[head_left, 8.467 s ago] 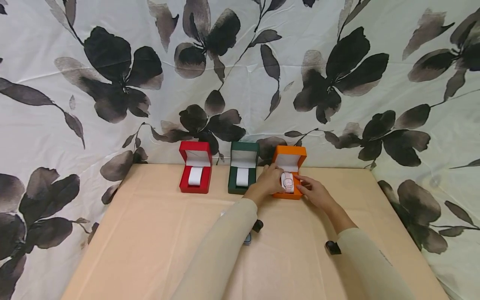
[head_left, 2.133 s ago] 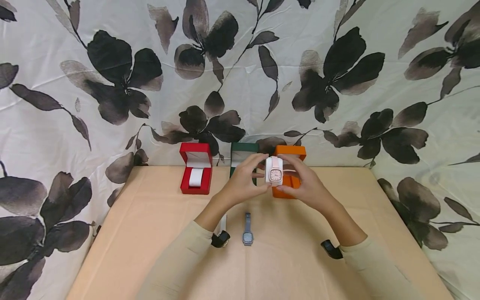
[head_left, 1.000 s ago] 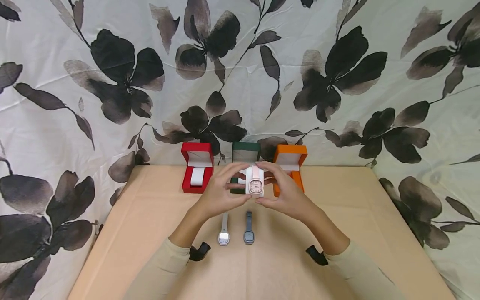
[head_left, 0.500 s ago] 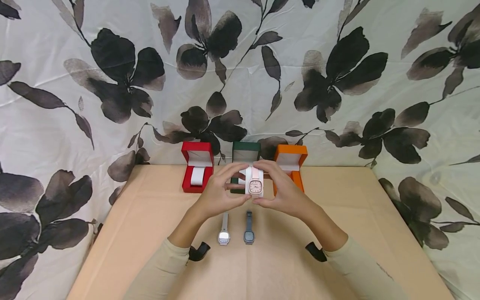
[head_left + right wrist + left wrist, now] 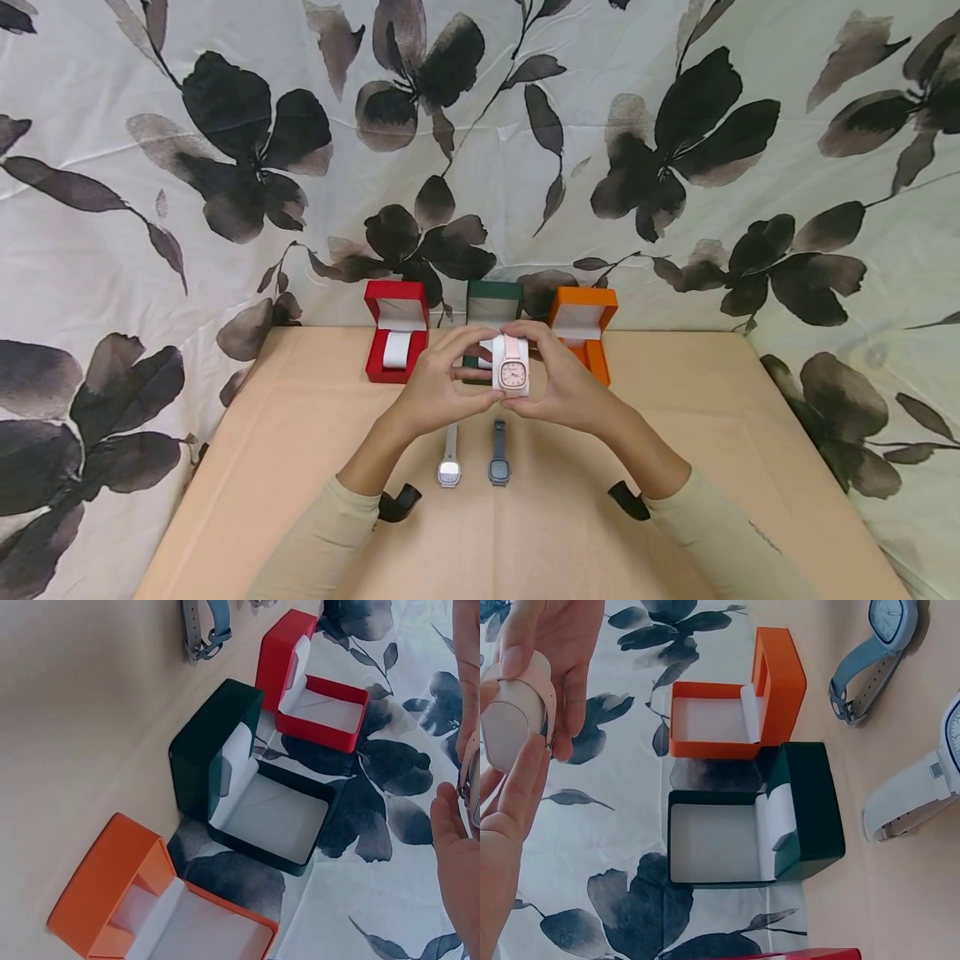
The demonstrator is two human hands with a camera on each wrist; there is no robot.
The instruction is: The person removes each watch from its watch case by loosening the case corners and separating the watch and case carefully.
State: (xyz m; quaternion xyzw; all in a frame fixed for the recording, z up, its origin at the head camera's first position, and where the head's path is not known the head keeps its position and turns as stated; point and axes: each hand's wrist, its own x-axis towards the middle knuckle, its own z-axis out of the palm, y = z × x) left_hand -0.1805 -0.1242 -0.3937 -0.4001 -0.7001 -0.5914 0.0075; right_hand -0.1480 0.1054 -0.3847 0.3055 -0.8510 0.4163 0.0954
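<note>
Both hands hold a pink wristwatch point(image 5: 513, 373) strapped round a white cushion point(image 5: 498, 358), raised in front of the green box point(image 5: 493, 302). My left hand point(image 5: 442, 385) grips it from the left, thumb low and index finger at the top. From the right, my right hand point(image 5: 564, 382) grips it the same way, thumb at the lower edge. The cushion's bare white end point(image 5: 506, 731) shows in the left wrist view, fingers curved about it. Behind the hands stands the orange box point(image 5: 597, 358), lid up, with no cushion in its base.
A red box point(image 5: 386, 371) with its lid up holds a white cushion point(image 5: 396, 350), to the left of the green box. Two watches, one silver-white point(image 5: 449, 472) and one blue-grey point(image 5: 499, 471), lie on the cloth-covered table point(image 5: 315, 433) nearer the person. A floral cloth point(image 5: 555, 183) hangs behind.
The pink watch on its cushion came out of the orange box, then moved left to before the green box. Over the last second the hands barely moved.
</note>
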